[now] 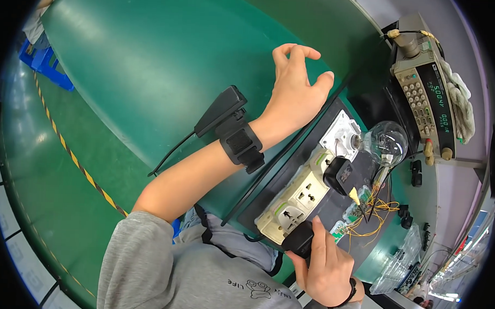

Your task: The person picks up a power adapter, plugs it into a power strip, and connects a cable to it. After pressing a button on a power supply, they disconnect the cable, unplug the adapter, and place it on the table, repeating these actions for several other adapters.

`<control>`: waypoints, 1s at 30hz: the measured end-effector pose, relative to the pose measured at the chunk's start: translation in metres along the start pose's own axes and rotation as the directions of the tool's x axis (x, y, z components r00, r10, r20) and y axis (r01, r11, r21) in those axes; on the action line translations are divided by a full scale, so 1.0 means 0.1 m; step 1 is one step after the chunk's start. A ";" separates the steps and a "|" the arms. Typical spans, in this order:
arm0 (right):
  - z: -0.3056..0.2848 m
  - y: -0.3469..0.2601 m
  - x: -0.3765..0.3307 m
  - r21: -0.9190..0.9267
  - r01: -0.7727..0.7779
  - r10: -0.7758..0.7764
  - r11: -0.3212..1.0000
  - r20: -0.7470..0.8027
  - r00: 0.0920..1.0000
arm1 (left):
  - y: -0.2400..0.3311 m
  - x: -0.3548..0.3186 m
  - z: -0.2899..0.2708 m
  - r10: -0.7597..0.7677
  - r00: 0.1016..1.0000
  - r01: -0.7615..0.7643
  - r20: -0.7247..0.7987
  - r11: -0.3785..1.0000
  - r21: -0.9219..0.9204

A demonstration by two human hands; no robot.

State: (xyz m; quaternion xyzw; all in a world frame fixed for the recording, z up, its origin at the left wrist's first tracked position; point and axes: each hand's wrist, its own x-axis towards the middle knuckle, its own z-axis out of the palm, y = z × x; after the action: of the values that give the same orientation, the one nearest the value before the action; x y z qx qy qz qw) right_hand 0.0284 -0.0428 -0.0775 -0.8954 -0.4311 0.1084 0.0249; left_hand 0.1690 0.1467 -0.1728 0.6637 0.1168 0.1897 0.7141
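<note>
My right hand (328,272) grips a black plug-in power adapter (299,239) between thumb and fingers, at the near end of a cream power strip (294,197). Whether its pins sit in the socket is hidden. Farther along the strip, a second black adapter (340,174) is plugged in, with a yellow-tipped lead (355,195) close by. Raised over the green table, my left hand (297,93) holds nothing, its fingers bent and apart. Its wrist carries a black strap (241,145) with a black box (222,111) and cable.
Beyond the strip are a white lamp holder (340,133), a clear glass bulb (388,142), thin yellow wires (379,216) and small green circuit boards (342,229). A bench meter (424,98) with a lit display stands far right, gloves (459,104) beside it. A clear plastic bag (399,263) lies near right.
</note>
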 end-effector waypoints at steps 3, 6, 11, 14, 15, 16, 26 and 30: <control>0.15 0.05 -0.08 0.092 0.034 -0.022 0.995 -0.124 0.992 | -0.01 -0.01 -0.01 0.000 1.000 0.000 -0.001 1.000 0.012; 0.21 0.07 -0.14 0.166 -0.149 0.174 0.975 -0.143 0.974 | 0.01 -0.01 0.05 0.021 1.000 -0.021 0.021 1.000 -0.008; 0.08 0.05 0.00 0.140 -0.113 0.126 0.984 -0.082 0.989 | -0.01 -0.05 0.01 0.001 1.000 -0.001 0.017 1.000 0.020; -0.06 0.02 0.12 0.114 -0.099 0.100 0.989 -0.009 0.995 | 0.00 -0.03 -0.02 -0.009 1.000 0.008 0.018 0.999 0.031; -0.08 0.01 0.15 0.109 -0.078 0.077 0.991 0.009 0.997 | 0.00 -0.02 -0.03 -0.015 1.000 0.015 0.017 0.999 0.053; -0.04 0.01 0.18 0.045 -0.048 0.049 0.998 -0.033 0.998 | -0.01 -0.01 0.00 -0.002 1.000 0.003 -0.024 0.999 0.046; -0.04 0.33 0.08 0.177 0.012 0.014 0.984 -0.142 0.990 | 0.13 -0.14 -0.05 0.204 0.562 -0.244 0.802 0.967 -0.076; 0.06 0.65 0.05 0.099 -0.172 0.197 0.980 -0.584 0.787 | 0.28 -0.26 -0.02 0.207 0.439 -0.325 0.875 0.944 -0.060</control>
State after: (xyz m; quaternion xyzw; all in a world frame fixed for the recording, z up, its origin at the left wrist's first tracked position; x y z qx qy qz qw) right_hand 0.0800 -0.0800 -0.0933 -0.9216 -0.3101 -0.1648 0.1653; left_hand 0.1410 0.1388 -0.1472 0.7175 -0.3557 -0.0699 0.5947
